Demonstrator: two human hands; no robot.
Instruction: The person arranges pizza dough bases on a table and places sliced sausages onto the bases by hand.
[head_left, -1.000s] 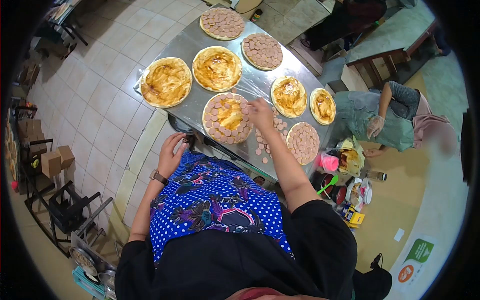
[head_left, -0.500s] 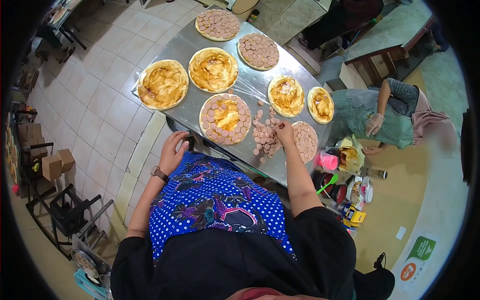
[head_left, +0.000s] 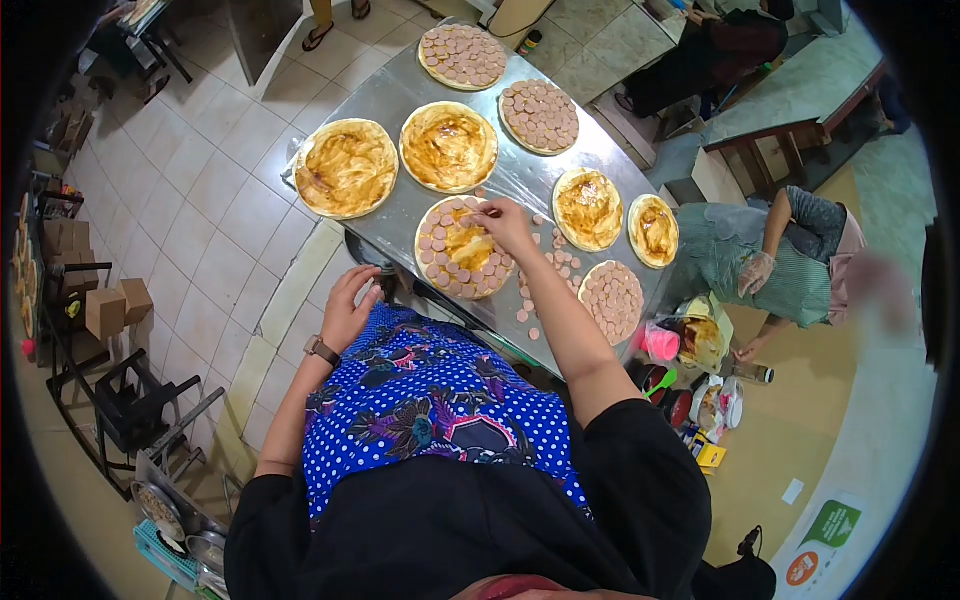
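My right hand point(head_left: 507, 228) reaches over a half-covered pizza base point(head_left: 430, 270), fingertips pinched at its upper part on what looks like a sausage slice, mostly hidden by the fingers. Pink sausage slices ring this base, with orange-brown sauce bare in its middle. Loose sausage slices point(head_left: 563, 262) lie on the metal table to the right, partly behind my right forearm. Beside them is a base fully covered with slices point(head_left: 611, 303). My left hand point(head_left: 350, 302) hangs by the table's near edge, fingers loosely bent and apart, with nothing in it.
Sauced bases point(head_left: 347, 170) and slice-covered bases point(head_left: 462, 57) stand around the metal table point(head_left: 375, 95). At right, a person in a green striped apron point(head_left: 715, 245) wears a clear glove. A pink container point(head_left: 661, 342), jars and packets crowd the table's right end. Black chairs point(head_left: 135, 405) stand at left.
My right hand has moved left from the loose slices to the half-covered base. My left hand stays by the table edge. The view has shifted slightly, and a sandalled foot now shows at the top.
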